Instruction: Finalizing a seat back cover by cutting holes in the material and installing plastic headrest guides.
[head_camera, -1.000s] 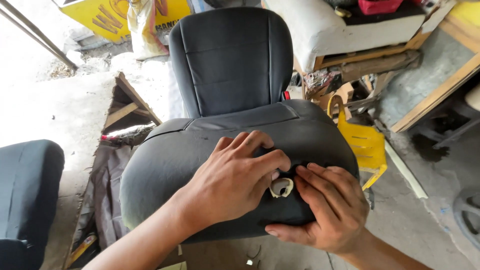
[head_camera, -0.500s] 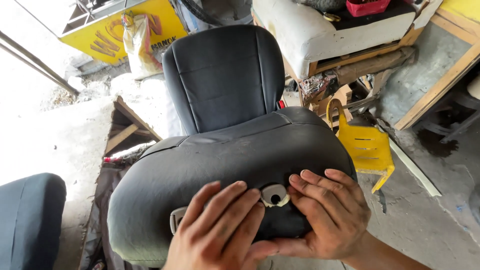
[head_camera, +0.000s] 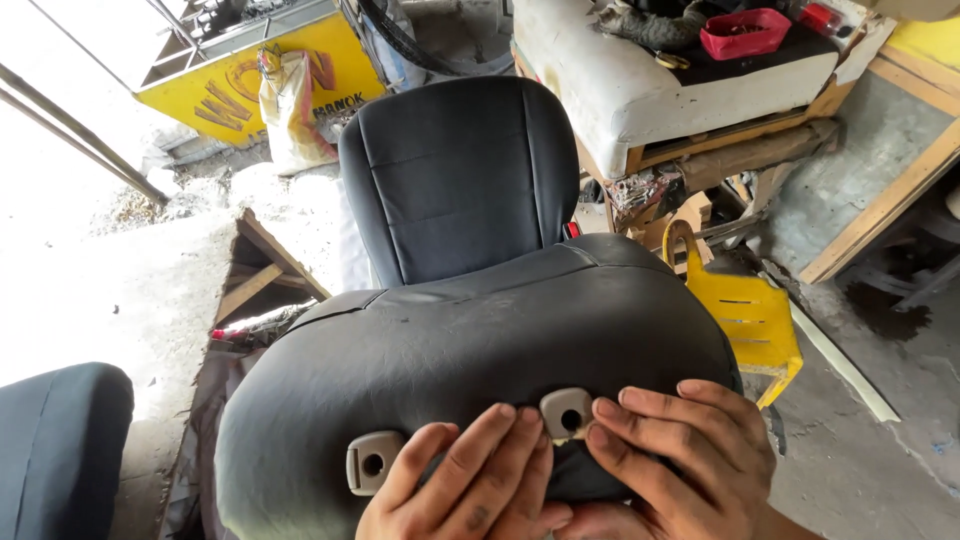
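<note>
Both hands are on the top edge of the dark grey vinyl car seat backrest (head_camera: 470, 350), which fills the lower middle of the view. The right hand (head_camera: 680, 465) has its fingers spread flat against the vinyl, fingertips touching the right beige plastic headrest guide (head_camera: 566, 412) — not clamped on it, just pressing beside it. The left hand (head_camera: 470, 490) lies with fingers straight and close together, tips just left of that same guide. The second beige guide (head_camera: 371, 462) sits bare on the backrest, further left of the hands. Beyond the backrest stands the dark fabric seat cushion (head_camera: 455, 175). Right of the backrest there's a yellow plastic piece (head_camera: 745, 320) on the concrete floor (head_camera: 880, 470) — some open room there. Left of it, a dark cushion edge (head_camera: 55, 450).
</note>
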